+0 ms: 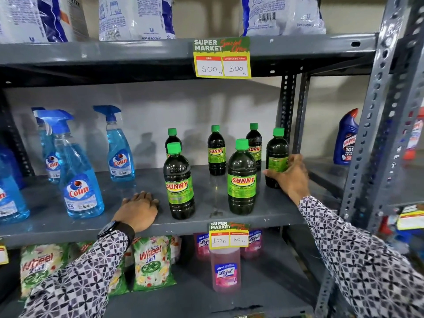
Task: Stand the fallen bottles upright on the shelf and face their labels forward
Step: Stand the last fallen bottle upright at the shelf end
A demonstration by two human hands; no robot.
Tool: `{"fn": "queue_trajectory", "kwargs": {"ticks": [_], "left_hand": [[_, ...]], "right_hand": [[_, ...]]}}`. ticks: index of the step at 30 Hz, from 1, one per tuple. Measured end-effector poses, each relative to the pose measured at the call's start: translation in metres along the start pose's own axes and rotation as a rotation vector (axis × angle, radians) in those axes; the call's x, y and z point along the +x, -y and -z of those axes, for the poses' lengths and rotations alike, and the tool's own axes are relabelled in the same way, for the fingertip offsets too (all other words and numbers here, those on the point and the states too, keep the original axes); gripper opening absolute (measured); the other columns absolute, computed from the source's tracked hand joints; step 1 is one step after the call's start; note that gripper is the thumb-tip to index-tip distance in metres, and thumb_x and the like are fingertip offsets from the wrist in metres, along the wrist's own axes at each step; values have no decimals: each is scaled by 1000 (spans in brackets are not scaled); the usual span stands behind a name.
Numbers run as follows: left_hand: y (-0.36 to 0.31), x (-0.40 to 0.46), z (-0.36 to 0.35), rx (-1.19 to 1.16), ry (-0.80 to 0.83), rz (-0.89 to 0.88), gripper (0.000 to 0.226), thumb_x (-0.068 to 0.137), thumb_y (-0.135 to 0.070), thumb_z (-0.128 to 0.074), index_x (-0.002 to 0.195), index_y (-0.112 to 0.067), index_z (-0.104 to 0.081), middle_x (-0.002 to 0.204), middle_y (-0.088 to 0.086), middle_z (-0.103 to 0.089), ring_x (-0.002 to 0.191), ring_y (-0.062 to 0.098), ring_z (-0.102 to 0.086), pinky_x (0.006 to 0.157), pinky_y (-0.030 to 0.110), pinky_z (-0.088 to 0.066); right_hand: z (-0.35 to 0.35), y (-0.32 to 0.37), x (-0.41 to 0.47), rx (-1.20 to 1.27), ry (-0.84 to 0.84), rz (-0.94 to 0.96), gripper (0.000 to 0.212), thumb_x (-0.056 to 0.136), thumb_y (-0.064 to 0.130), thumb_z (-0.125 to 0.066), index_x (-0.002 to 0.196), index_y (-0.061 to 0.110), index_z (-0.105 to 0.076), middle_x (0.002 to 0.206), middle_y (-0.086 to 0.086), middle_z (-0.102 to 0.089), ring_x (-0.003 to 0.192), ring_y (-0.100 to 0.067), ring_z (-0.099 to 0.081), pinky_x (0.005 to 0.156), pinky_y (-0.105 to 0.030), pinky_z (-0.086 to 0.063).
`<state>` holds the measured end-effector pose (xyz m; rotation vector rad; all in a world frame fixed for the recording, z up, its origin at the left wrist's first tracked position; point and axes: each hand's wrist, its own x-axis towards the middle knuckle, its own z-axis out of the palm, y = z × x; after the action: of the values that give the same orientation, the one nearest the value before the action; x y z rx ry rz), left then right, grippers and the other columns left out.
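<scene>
Several dark bottles with green caps and green SUNNY labels stand upright on the grey middle shelf (206,216). Two front ones, at left (179,182) and at centre (241,180), show their labels forward. Behind them stand one at the back centre (216,152), one at the back right (254,143), and one half hidden behind the front left bottle (172,140). My right hand (290,175) grips the rightmost bottle (276,154), whose label faces partly sideways. My left hand (138,210) rests flat on the shelf, left of the front left bottle, holding nothing.
Blue Colin spray bottles (78,171) fill the shelf's left part. A metal upright (288,115) stands right behind the gripped bottle. Price tags (222,58) hang from the shelf edges. Detergent packets (153,262) and pink Lizol bottles (226,269) sit below; a Harpic bottle (346,138) stands on the neighbouring rack.
</scene>
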<state>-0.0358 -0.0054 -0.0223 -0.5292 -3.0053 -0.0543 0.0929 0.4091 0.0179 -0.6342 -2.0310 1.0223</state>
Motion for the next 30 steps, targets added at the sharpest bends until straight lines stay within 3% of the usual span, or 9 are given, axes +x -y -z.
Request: {"fn": "queue_trajectory", "kwargs": {"ticks": [3, 7, 10, 13, 18, 23, 25, 28, 30], "left_hand": [[0, 0, 0, -12, -6, 6, 52, 106, -35, -23, 152, -15, -39, 167, 14, -29, 157, 30, -24, 123, 54, -19], [-1, -1, 1, 25, -10, -6, 52, 107, -34, -22, 150, -14, -42, 164, 13, -33, 155, 32, -27, 122, 56, -23], [-1, -2, 2, 15, -3, 5, 51, 107, -33, -22, 150, -14, -42, 164, 13, -33, 155, 33, -27, 121, 57, -23], [-2, -3, 2, 16, -6, 10, 51, 107, -33, -22, 151, -13, -41, 165, 13, -32, 155, 32, -27, 122, 56, -22], [-4, -3, 4, -24, -10, 27, 52, 107, -34, -23, 151, -13, -40, 166, 13, -31, 156, 30, -26, 124, 55, -21], [-4, -4, 5, -38, -1, 33, 53, 107, -35, -22, 153, -13, -38, 168, 12, -27, 158, 30, -23, 125, 54, -18], [-3, -3, 4, -37, 4, 32, 53, 107, -35, -22, 153, -14, -39, 168, 12, -28, 158, 29, -23, 124, 55, -19], [0, -3, 3, -47, 2, 33, 54, 107, -36, -22, 153, -15, -40, 168, 11, -29, 157, 30, -23, 123, 57, -20], [0, -5, 4, -70, 0, 53, 54, 107, -36, -22, 153, -14, -39, 168, 12, -28, 157, 30, -23, 123, 56, -20]], "right_hand": [[0, -7, 4, 166, 84, -18, 82, 82, 34, -87, 147, 22, -39, 130, -3, -64, 121, -26, -61, 111, -53, -49], [0, -14, 9, 311, 128, -52, 78, 89, 7, -73, 156, 29, -40, 123, 3, -68, 120, -24, -64, 112, -53, -49], [-2, -7, 7, 200, 96, -30, 87, 82, 20, -88, 155, 23, -41, 132, -3, -64, 123, -24, -62, 115, -49, -47], [-2, -5, 5, 94, 53, 16, 106, 69, 41, -96, 155, 25, -37, 147, -7, -49, 135, -27, -51, 118, -52, -42], [0, -9, 6, 172, 116, 19, 86, 83, 17, -86, 155, 20, -39, 138, -7, -60, 128, -26, -59, 114, -45, -44], [-1, -7, 7, 106, 62, 16, 109, 68, 35, -98, 155, 19, -35, 152, -13, -44, 142, -32, -46, 120, -53, -38], [0, -8, 7, 128, 81, -3, 115, 63, 39, -100, 154, 20, -33, 152, -12, -47, 140, -31, -48, 120, -55, -39], [5, -8, 4, 190, 143, -37, 104, 68, 27, -98, 150, 13, -36, 138, -10, -63, 122, -24, -59, 114, -44, -45], [12, -7, -1, 195, 167, -38, 100, 70, 23, -97, 149, 11, -36, 128, -6, -63, 114, -19, -57, 106, -36, -45]]}}
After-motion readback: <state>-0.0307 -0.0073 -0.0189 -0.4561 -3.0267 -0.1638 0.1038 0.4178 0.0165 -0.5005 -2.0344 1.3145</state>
